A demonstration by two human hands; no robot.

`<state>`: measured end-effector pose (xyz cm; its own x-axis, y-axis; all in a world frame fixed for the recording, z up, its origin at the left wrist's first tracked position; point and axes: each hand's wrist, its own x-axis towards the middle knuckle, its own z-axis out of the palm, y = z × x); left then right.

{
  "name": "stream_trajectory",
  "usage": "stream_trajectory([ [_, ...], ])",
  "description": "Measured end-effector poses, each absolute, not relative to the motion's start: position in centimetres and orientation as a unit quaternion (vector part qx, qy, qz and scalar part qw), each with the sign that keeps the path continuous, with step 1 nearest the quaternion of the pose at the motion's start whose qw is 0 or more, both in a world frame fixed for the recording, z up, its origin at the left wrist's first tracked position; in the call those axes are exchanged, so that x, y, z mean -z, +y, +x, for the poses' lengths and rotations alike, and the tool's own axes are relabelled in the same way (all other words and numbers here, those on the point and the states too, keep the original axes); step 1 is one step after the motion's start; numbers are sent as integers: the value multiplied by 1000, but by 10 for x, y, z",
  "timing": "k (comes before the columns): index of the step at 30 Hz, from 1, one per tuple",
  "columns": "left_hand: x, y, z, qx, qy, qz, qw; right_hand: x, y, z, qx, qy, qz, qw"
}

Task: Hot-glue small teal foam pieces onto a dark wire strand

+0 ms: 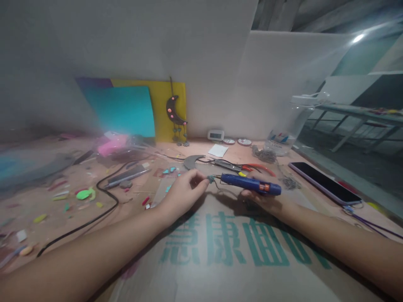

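Note:
My right hand (260,200) is closed around a blue hot glue gun (242,182), its nozzle pointing left. Between the thumb and fingertips of my left hand (185,186) is a small grey-green piece (210,179), too small to name. The glue gun's tip is at or very near this piece; I cannot tell whether they touch. Just beyond my left hand lies a grey crescent moon (189,162). Small turquoise pieces (169,170) are beside it. Both hands are over a cardboard sheet (201,268) with green printed characters.
Pliers with red handles (258,167) lie behind the glue gun. A phone (324,182) rests at right. A decorated moon hanging (172,111) stands against yellow card. A black cord (107,193) crosses the left side among scattered scraps. A small digital display (215,135) stands by the wall.

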<state>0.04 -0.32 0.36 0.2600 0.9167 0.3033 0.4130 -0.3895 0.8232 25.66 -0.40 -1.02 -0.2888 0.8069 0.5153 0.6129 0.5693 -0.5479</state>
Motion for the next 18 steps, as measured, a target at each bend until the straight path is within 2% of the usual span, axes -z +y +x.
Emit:
stream_trajectory([
  [10, -2, -2, -1, -414, 457, 722, 313, 7, -3, 258, -42, -818, -446, 362],
  [18, 4, 5, -1, -427, 451, 705, 342, -35, -23, 246, -121, -772, -479, 401],
])
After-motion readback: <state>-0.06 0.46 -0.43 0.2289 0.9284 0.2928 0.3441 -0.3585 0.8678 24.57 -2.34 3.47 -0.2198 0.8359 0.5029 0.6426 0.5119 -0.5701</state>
